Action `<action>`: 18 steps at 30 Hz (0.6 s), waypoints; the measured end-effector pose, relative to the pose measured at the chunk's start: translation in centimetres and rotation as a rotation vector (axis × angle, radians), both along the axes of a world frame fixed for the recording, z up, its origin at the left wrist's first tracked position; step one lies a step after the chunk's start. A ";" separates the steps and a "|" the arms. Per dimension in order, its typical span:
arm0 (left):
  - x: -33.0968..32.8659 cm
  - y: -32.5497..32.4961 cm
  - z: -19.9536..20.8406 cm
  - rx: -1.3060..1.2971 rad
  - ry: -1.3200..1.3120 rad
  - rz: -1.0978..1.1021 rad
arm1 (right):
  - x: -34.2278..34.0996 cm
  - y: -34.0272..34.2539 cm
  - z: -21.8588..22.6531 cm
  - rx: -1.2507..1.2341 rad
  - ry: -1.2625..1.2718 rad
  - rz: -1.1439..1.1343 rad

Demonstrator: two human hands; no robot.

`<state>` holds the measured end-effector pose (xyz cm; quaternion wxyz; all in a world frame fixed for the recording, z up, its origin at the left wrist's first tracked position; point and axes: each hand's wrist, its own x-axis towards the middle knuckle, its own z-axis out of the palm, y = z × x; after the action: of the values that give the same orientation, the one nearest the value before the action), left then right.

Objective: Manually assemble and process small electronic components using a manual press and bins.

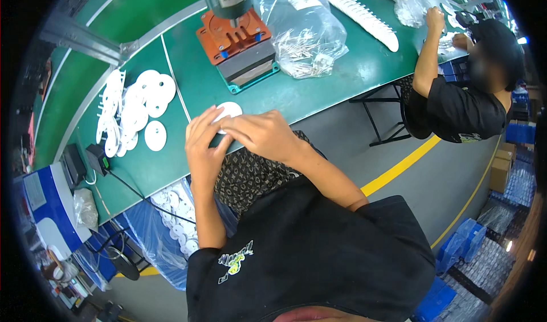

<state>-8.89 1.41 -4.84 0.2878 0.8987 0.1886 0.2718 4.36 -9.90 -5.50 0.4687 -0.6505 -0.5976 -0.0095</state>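
A white plastic disc [229,109] is held between my hands just over the table's near edge, under the press. The fingers of my left hand [203,138] close on its left side. From the right, my right hand [266,135] pinches at its lower edge with thumb and fingers together. Whether a small part sits between those right fingertips is hidden. Farther off stands the press with its orange fixture [235,36] on a dark block. To the left lie a pile of white discs [135,115] and one single white disc [155,135].
Right of the press lies a clear bag of small metal parts [307,48]. A long row of stacked white discs [356,11] lies beyond. A black box with a cable [98,158] sits at the left. A blue-lined bin [154,231] holds more discs. A co-worker [473,88] sits at the right.
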 end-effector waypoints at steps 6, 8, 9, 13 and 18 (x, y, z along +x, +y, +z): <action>1.2 -0.7 1.6 -0.139 -0.251 0.052 | 1.8 -4.7 2.4 0.035 0.394 -0.233; 3.7 -0.6 4.1 -0.048 -0.327 0.066 | 2.8 -6.0 1.4 0.104 0.645 -0.373; 5.2 -0.2 5.1 0.047 -0.380 0.065 | 3.5 -6.2 1.7 0.148 0.634 -0.375; 10.1 3.3 4.7 0.352 -0.344 0.064 | 5.4 -5.6 4.6 0.275 0.460 -0.347; 12.3 3.7 3.1 0.431 -0.204 0.108 | 9.4 -1.6 16.1 0.756 0.242 -0.364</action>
<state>3.45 5.08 -1.70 0.0919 0.8959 0.1437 0.4102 13.81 -11.54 10.58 0.7313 -0.5243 -0.3683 -0.2337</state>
